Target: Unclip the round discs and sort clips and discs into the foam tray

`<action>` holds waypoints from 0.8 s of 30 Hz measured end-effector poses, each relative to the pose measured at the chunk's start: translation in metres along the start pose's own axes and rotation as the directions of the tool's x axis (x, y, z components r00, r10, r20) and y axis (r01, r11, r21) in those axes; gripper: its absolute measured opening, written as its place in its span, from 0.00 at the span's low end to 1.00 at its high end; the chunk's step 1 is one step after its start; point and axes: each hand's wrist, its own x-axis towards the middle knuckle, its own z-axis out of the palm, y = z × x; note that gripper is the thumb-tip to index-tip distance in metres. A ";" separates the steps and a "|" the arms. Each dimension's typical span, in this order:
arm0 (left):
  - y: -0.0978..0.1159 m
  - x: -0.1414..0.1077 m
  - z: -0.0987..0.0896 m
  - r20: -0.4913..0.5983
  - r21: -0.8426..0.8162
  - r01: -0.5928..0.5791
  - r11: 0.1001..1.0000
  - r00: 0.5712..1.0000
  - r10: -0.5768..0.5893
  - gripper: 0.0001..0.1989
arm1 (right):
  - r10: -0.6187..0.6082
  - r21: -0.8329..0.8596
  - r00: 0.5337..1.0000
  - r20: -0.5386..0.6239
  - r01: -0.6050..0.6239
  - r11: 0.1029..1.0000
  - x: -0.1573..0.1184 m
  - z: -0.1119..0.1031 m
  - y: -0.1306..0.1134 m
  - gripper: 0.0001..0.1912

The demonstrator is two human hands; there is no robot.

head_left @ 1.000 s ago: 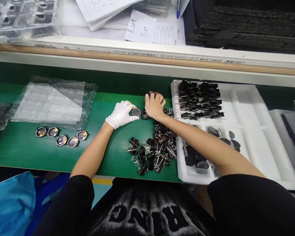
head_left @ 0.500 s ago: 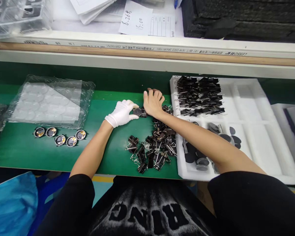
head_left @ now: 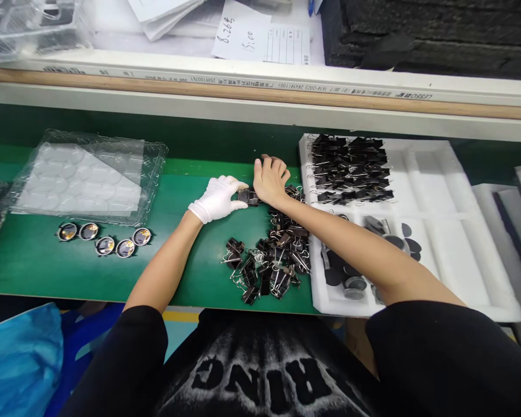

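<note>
Pinching one round disc [head_left: 244,196] in gloved left hand [head_left: 217,200], with thumb and fingers closed on its edges, right against one black binder clip [head_left: 253,198] beside bare right hand [head_left: 270,180]; can't tell whether gripping that clip. Counting five round clipped pieces [head_left: 105,245] at left, one clear tray [head_left: 154,174] behind, one white foam tray [head_left: 436,215] at right, plus loose clips [head_left: 279,253] too tangled to count. Reaching forward with both forearms over green bench [head_left: 208,278], converging, with right wrist bent and fingers curled.

Dark disc [head_left: 244,196], black-and-silver clips [head_left: 282,255], white glove [head_left: 215,199], plain green tabletop [head_left: 200,269], white tray [head_left: 462,258]
</note>
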 end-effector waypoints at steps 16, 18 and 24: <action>0.030 -0.017 -0.001 -0.135 0.066 0.138 0.988 0.982 -0.128 0.46 | -0.161 -0.322 0.783 0.601 0.421 0.848 -0.028 -0.127 -0.024 0.20; 0.030 -0.020 -0.002 -0.152 0.068 0.161 0.985 0.977 -0.149 0.55 | -0.045 -0.488 0.792 0.609 0.419 0.765 -0.047 -0.127 -0.028 0.20; 0.015 -0.027 -0.014 -0.007 0.083 -0.051 0.995 0.999 0.052 0.41 | -0.113 -0.515 0.818 0.564 0.456 0.726 -0.065 -0.108 -0.037 0.14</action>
